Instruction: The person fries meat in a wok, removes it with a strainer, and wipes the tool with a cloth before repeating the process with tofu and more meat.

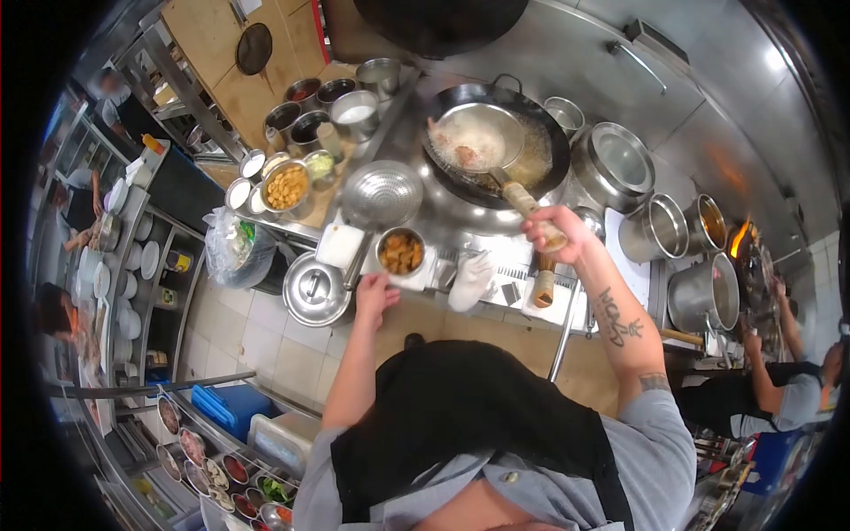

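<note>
My right hand [560, 232] is wrapped round the wooden handle of a round strainer [482, 133]. The strainer sits in a large black wok [553, 142] of bubbling oil, with a few reddish-brown pieces in it. My left hand [376, 296] is just below a metal bowl of brown fried pieces [400, 253], its fingers drawn together near the handle end of a perforated ladle [382, 195]; whether they hold anything is too small to tell. A white cloth [472, 279] hangs at the counter edge between my hands.
Sauce pots and a bowl of yellow pieces [287, 186] stand at the back left. A lidded pot [316, 289] is below them. Steel pots [653, 227] stand on the right, where a co-worker [770, 389] works near a flame [740, 237]. Other people are at the far left.
</note>
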Demonstrator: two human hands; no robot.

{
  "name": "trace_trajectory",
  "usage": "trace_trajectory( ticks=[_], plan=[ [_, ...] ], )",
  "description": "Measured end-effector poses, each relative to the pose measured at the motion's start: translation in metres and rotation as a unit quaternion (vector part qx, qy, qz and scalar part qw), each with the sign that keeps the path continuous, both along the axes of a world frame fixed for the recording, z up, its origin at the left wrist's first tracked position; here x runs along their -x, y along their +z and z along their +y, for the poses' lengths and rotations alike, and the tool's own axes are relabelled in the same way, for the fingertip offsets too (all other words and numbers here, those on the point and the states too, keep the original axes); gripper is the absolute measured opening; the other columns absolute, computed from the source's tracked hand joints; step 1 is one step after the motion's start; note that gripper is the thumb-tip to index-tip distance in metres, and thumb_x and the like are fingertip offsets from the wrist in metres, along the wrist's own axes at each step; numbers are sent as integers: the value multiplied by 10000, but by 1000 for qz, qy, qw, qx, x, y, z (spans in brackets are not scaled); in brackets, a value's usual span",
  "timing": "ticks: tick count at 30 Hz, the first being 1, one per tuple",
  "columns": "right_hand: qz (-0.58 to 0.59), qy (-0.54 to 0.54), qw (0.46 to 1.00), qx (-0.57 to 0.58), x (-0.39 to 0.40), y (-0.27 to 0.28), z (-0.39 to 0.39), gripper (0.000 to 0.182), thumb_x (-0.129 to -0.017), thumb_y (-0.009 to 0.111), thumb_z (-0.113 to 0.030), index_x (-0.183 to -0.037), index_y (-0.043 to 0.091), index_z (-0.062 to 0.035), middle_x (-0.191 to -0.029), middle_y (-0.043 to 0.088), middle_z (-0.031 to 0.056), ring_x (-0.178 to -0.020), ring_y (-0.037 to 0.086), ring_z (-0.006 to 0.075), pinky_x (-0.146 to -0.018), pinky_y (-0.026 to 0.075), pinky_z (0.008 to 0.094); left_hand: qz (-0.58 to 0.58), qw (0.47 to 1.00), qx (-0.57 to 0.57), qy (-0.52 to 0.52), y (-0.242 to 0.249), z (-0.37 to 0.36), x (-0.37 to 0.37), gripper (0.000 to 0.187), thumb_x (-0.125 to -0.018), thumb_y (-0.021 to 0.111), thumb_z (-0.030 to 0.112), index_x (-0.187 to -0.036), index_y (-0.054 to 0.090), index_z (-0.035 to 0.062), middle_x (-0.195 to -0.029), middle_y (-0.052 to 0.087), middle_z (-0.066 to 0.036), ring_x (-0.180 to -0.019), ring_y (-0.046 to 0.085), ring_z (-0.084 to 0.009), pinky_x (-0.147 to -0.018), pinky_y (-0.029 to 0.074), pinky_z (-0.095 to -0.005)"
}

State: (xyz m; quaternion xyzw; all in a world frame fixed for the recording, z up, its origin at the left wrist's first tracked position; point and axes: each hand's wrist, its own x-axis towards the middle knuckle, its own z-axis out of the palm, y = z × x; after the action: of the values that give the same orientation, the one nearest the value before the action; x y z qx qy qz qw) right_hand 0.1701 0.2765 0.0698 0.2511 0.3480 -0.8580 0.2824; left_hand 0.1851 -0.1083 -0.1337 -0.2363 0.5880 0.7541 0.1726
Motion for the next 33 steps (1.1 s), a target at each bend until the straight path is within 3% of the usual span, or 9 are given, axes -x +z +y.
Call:
trace_trajectory(
  ticks=[8,12,14,18,22,26,29,30,33],
  plan=[
    [62,-21,997,31,-11,-9,-15,199,-889,458,-3,-1065,367,15,-838,522,98,-608,497,114,-470,429,218,34,998,60,-7,-29,12,39,130,-915,588,121,-913,502,25,-835,571,-109,-709,654,-236,-584,595,-340],
    [92,-11,996,16,-22,-3,-29,215,-883,478,-3,-1079,389,0,-831,531,99,-593,495,118,-460,427,233,61,994,88,20,-22,8,38,167,-911,573,72,-774,494,17,-764,573,-109,-671,640,-207,-585,598,-341],
    [127,-9,992,-14,-27,3,-42,238,-875,493,3,-1097,409,-7,-828,539,104,-584,504,125,-453,433,246,65,997,43,14,-10,-3,31,173,-919,557,69,-766,493,21,-768,582,-115,-676,645,-211,-582,602,-347],
    [140,0,980,-141,-40,32,-81,393,-849,516,7,-1230,419,-3,-838,545,111,-549,512,130,-406,434,255,46,998,42,-11,30,-27,9,212,-926,558,86,-734,489,30,-707,582,-97,-615,644,-188,-525,588,-325],
    [159,30,975,-151,-48,19,-103,552,-826,527,19,-1354,364,18,-818,558,104,-535,542,149,-395,456,276,53,993,96,-46,44,-53,-19,234,-910,578,91,-702,490,30,-658,578,-77,-552,621,-157,-466,563,-303],
    [171,78,951,-245,-51,-7,-131,686,-807,565,42,-1441,311,-15,-742,557,72,-509,545,143,-397,469,295,50,990,116,-67,47,-70,-41,223,-901,570,77,-696,501,20,-662,582,-77,-548,612,-146,-461,557,-302],
    [180,108,915,-345,-57,-42,-149,701,-816,550,18,-1466,292,-15,-753,557,74,-496,531,121,-384,448,284,62,985,133,-95,48,-75,-48,196,-896,560,64,-714,519,1,-669,584,-79,-569,618,-147,-477,562,-306],
    [150,182,863,-447,-58,-50,-150,735,-800,537,0,-1484,270,-16,-853,631,156,-631,635,227,-550,536,351,69,983,138,-96,50,-75,-50,174,-891,557,57,-735,532,-14,-678,588,-81,-582,626,-151,-494,566,-306],
    [270,167,709,-630,-69,-91,-164,751,-773,523,-3,-1483,280,-26,-1032,651,247,-927,662,358,-835,525,390,66,987,97,-109,47,-76,-47,151,-889,555,51,-755,545,-20,-689,592,-79,-594,632,-158,-509,569,-307]
  ],
)
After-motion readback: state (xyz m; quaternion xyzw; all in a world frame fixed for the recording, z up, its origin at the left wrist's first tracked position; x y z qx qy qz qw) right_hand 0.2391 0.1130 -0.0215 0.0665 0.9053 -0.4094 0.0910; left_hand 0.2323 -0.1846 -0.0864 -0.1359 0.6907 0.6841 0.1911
